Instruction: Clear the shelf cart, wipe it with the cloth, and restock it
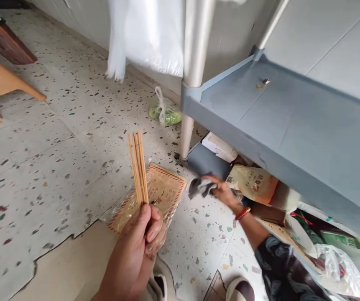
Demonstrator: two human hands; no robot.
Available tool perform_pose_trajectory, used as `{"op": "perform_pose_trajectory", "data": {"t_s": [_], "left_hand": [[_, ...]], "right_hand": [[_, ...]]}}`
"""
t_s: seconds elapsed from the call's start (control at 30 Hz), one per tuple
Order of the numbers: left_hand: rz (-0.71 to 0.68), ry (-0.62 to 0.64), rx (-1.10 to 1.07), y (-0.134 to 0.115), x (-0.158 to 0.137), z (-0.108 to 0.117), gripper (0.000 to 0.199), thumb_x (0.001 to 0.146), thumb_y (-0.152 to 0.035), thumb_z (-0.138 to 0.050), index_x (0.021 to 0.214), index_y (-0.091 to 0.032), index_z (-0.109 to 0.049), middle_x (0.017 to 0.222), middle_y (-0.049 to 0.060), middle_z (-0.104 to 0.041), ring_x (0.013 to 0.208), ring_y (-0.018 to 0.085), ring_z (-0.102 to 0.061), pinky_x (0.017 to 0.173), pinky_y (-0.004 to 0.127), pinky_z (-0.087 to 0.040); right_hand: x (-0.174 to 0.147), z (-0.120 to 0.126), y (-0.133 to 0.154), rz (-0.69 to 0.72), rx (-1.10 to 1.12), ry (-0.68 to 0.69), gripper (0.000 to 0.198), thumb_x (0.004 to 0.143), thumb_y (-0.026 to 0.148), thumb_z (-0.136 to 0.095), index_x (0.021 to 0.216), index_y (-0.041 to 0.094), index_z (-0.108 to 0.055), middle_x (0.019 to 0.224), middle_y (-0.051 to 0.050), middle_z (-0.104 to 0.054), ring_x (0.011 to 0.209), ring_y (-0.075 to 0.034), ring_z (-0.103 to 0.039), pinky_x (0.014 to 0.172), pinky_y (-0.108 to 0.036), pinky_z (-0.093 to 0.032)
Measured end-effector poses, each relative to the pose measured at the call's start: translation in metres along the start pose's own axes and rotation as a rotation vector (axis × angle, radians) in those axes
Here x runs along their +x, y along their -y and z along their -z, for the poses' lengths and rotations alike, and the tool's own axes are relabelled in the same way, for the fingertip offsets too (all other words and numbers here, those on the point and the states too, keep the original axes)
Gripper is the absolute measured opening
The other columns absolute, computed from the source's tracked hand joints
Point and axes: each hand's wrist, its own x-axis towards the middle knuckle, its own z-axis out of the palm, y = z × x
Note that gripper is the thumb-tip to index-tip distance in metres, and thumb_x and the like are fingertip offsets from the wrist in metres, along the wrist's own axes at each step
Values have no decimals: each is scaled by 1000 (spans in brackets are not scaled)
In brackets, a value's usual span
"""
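Observation:
Several thin wooden chopsticks [138, 169] stand upright in my left hand [144, 242], whose fingers are closed around their lower ends. Beneath and behind them, a brown paper envelope [167, 184] with a striped border lies on the floor in clear plastic. My right hand [225, 192], with a red band at the wrist, grips a crumpled grey cloth [201, 186] just in front of the rack's low shelf [209, 161]. Motion blurs the cloth and the fingers a little.
A grey shelf [292, 113] juts out above my right arm, with small bits on it. Packets, including a tan paper bag [251, 183], fill the lower level. A tied plastic bag with greens [165, 112] sits by the rack leg [186, 136]. An orange stool [7, 81] stands left.

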Motion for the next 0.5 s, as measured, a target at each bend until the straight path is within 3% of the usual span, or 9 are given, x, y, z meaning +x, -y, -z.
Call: {"op": "perform_pose_trajectory", "data": {"t_s": [0.1, 0.2, 0.27, 0.37, 0.5], "left_hand": [[-41, 0, -24, 1, 3, 2, 35, 75, -50, -76, 68, -21, -57, 52, -8, -34, 42, 5, -23, 37, 19, -26], [-59, 0, -47, 1, 6, 4, 33, 78, -47, -74, 70, -20, -57, 52, -8, -33, 41, 4, -23, 36, 17, -24], [-66, 13, -60, 0, 7, 6, 32, 82, -46, -71, 71, -19, -57, 52, -8, -33, 40, 3, -23, 37, 17, -23], [-59, 6, -88, -4, 6, 7, 31, 85, -43, -69, 72, -18, -56, 52, -9, -34, 41, 3, -25, 39, 16, -25], [-95, -28, -116, -15, 1, 10, 30, 86, -42, -69, 72, -18, -56, 52, -9, -34, 41, 3, -26, 40, 16, -25]], "right_hand": [[23, 14, -23, -161, -150, -175, 59, 75, 10, -50, 131, 26, -61, 121, -7, -67, 116, -27, -58, 104, -45, -44], [31, -10, -31, -343, -272, -249, 57, 77, 9, -51, 132, 15, -61, 127, -19, -60, 124, -36, -49, 108, -55, -37], [18, -32, -27, -320, -307, -228, 58, 76, 6, -49, 132, 13, -61, 129, -22, -57, 126, -39, -46, 107, -57, -36], [-20, -57, -20, -168, -281, -151, 62, 76, 4, -45, 132, 23, -62, 128, -14, -59, 123, -33, -49, 105, -53, -40], [-74, -79, -23, -53, -116, 93, 64, 77, 10, -45, 138, 26, -55, 129, -9, -61, 118, -28, -56, 101, -46, -46]]}}
